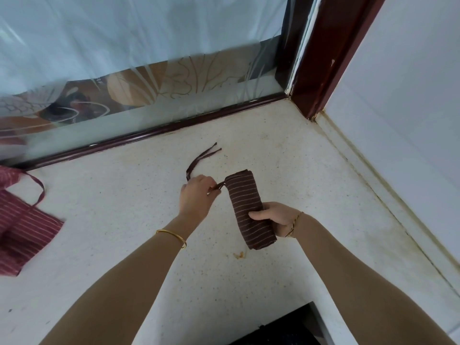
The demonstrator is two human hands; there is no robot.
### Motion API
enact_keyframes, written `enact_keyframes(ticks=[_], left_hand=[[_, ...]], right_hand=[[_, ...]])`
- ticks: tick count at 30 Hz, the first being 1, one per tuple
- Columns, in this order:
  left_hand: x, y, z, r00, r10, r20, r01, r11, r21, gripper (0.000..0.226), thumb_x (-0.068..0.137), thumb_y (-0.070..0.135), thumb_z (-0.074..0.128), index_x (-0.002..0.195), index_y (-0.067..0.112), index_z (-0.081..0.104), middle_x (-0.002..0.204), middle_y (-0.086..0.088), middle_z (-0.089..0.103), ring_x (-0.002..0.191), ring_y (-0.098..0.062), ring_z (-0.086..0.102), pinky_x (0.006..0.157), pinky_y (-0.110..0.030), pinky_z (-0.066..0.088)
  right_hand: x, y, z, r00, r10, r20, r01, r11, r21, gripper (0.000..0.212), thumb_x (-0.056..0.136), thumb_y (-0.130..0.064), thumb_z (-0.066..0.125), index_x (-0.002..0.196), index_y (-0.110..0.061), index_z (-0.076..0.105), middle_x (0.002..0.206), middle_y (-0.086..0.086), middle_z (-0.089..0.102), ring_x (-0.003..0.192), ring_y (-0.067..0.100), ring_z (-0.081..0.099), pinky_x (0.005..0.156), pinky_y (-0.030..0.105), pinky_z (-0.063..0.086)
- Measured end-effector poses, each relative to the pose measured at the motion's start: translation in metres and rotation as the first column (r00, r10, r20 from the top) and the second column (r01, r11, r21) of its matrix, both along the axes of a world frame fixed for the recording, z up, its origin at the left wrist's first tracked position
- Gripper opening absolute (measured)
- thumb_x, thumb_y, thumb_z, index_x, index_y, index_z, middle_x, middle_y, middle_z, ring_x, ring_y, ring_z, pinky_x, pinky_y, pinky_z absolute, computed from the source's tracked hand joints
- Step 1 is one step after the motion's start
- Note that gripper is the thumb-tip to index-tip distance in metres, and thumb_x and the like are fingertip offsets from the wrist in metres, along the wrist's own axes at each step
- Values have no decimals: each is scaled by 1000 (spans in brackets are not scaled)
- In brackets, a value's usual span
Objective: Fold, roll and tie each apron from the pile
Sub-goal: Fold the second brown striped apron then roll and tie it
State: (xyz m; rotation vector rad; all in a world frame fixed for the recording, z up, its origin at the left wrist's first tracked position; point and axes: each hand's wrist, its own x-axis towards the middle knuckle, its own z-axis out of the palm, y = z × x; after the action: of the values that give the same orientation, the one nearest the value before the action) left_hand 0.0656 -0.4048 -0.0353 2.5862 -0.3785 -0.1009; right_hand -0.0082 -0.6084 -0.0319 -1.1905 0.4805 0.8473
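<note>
**Desk:** Hands first, please. What have they got?

**Operator:** Right hand [272,219] wraps the lower half of a rolled brown striped apron [249,207], fingers curled under and thumb over the top, pinning it against a pale speckled counter [149,245]. Left hand [198,197] pinches the apron's dark ties [199,160] just beside the roll's upper left edge. From where I sit, I see the loose ends of those ties trailing away toward a glass partition [124,70], lying slack on the counter.

**Desk:** So how far along is this one?

**Operator:** I judge the folding and rolling done: the bundle is tight, stripes running across it, lying at a slant near the middle of the counter. No wrap of tie shows around it and I see no knot, so the tying appears barely begun, if at all.

**Desk:** And the rest of the pile?

**Operator:** One red striped apron [22,232] lies spread at the left edge, well apart from the roll, with its strap [39,190] looping loose. It looks unfolded. Whether more lie beyond the frame, I cannot tell. I see no finished bundles anywhere in view.

**Desk:** Anything else worth noting?

**Operator:** A gold bangle [174,236] sits on the left wrist and a thin bracelet [293,224] on the right. A small orange scrap [239,255] sits on the counter just below the roll.
</note>
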Motion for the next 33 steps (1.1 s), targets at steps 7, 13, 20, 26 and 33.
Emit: enact_keyframes(ticks=[7, 13, 20, 26, 33], left_hand=[[-5, -13, 25, 995, -24, -93, 4, 976, -217, 18, 99, 13, 45, 114, 12, 54, 88, -2, 63, 74, -17, 60, 65, -29, 53], [-10, -21, 32, 996, 56, -74, -70, 978, -199, 28, 96, 8, 47, 120, 11, 62, 106, -5, 60, 83, -22, 62, 75, -29, 52], [-15, -19, 42, 972, 119, -201, -179, 933, -312, 14, 95, 8, 50, 100, 9, 63, 85, -1, 64, 67, -12, 62, 54, -16, 43], [-12, -11, 43, 926, -11, -376, -148, 908, -391, 34, 97, 5, 41, 121, 13, 63, 106, -3, 68, 89, -19, 65, 71, -28, 55], [-18, -16, 59, 770, -93, -631, -326, 793, -515, 28, 98, 29, 45, 120, 17, 55, 109, -4, 63, 100, -18, 61, 85, -33, 53]], right_hand=[[-3, 7, 12, 985, -172, 9, 170, 977, 129, 22, 92, -8, 53, 113, -5, 61, 102, 11, 70, 93, 26, 67, 78, 39, 56], [2, 23, 19, 955, -292, 59, 276, 941, 195, 38, 82, -11, 62, 119, -4, 58, 111, 14, 66, 102, 30, 63, 87, 44, 52], [6, 40, 21, 916, -396, 67, 375, 903, 207, 30, 89, -6, 58, 119, -1, 58, 109, 16, 68, 98, 30, 66, 80, 43, 55], [8, 51, 18, 858, -510, 63, 483, 842, 240, 46, 80, -6, 66, 124, 1, 56, 116, 19, 65, 108, 34, 62, 96, 50, 48], [13, 59, 23, 819, -567, 89, 546, 818, 184, 39, 84, -4, 65, 122, -1, 57, 115, 17, 66, 105, 29, 62, 94, 45, 50]])
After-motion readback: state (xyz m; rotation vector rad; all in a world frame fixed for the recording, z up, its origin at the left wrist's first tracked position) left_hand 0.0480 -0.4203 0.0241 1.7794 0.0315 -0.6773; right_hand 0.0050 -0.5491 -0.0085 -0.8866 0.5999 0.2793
